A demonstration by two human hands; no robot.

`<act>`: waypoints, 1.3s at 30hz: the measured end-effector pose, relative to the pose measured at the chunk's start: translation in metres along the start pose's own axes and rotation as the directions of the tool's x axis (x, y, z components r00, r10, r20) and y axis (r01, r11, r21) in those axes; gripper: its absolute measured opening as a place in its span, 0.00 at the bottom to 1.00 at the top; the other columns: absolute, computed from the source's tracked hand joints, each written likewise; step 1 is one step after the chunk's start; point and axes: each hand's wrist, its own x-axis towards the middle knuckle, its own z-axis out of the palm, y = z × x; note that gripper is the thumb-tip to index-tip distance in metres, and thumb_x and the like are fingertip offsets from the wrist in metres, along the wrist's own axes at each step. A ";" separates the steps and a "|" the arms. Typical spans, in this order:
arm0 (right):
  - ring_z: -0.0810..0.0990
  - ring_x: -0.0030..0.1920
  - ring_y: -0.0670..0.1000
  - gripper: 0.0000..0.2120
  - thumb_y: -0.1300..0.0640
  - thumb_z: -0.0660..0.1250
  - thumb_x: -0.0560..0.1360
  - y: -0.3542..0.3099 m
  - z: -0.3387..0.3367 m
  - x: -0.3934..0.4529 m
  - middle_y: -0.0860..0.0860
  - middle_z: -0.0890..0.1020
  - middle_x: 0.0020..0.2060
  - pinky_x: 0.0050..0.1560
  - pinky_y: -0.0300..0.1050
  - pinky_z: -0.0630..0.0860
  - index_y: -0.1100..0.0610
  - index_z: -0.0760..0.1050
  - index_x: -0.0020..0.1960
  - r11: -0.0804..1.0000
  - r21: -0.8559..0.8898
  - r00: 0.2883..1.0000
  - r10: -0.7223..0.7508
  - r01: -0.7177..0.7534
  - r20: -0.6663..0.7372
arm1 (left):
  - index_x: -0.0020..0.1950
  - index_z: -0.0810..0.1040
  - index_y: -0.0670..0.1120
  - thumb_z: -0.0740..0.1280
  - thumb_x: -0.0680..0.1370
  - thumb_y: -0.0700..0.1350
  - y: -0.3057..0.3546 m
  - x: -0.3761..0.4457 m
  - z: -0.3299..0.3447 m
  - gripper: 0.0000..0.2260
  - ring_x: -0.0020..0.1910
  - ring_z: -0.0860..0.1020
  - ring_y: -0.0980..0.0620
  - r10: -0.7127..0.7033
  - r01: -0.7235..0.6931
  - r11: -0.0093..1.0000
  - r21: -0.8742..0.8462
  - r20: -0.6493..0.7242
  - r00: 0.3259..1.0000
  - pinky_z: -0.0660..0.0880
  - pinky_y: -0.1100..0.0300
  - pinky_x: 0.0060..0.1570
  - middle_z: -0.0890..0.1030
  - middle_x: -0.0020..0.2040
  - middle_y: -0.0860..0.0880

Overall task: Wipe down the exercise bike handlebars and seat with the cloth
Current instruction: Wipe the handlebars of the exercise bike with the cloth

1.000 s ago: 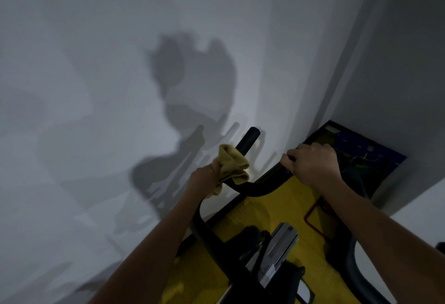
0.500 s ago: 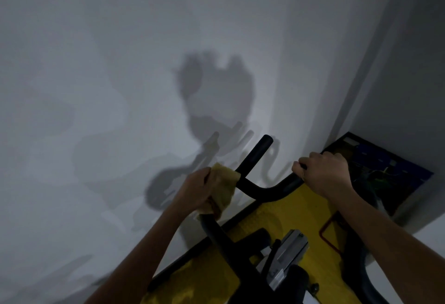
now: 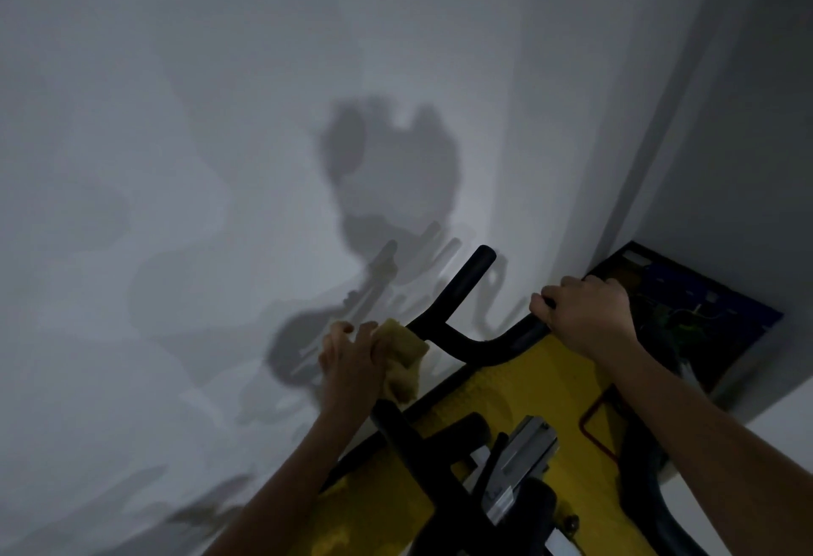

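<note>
**Handlebar wipe in progress: slip and missed-surface risks**

Head view. The left hand is closed around the yellow cloth, pressing it onto the left bar of the black handlebars. The cloth sits at about 9 o'clock from the curved centre of the bars, bunched rather than spread, with a loose fold hanging below the fingers. The upright horn rises toward 1 o'clock from the cloth and is bare. The right hand has its grip shut on the right end of the handlebars, at 3 o'clock from the centre, apparently steadying the bike. The seat is not in view. A grey metal bracket and the frame post lie at 6 o'clock, over a yellow floor mat. The white wall stands close behind the bars.

Findings, as judgement:
- The bunched cloth touches only a narrow strip; the underside of the bar could be left unwiped.
- The hanging fold could snag on the horn's junction or slip out of the fingers.
- The stretch beneath the right hand stays unwiped until that hand moves.
- Knuckles may scrape the wall on an outward stroke.
- Dim light could hide any remaining grime.
</note>
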 end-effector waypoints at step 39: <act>0.68 0.38 0.49 0.23 0.44 0.44 0.81 -0.002 -0.015 -0.001 0.46 0.70 0.36 0.39 0.45 0.62 0.47 0.76 0.45 0.971 0.190 0.988 0.152 -0.148 -0.006 | 0.57 0.72 0.47 0.57 0.79 0.69 0.125 0.142 0.073 0.25 0.46 0.78 0.50 0.186 -0.072 0.903 -0.423 0.236 0.954 0.73 0.56 0.47 0.79 0.47 0.51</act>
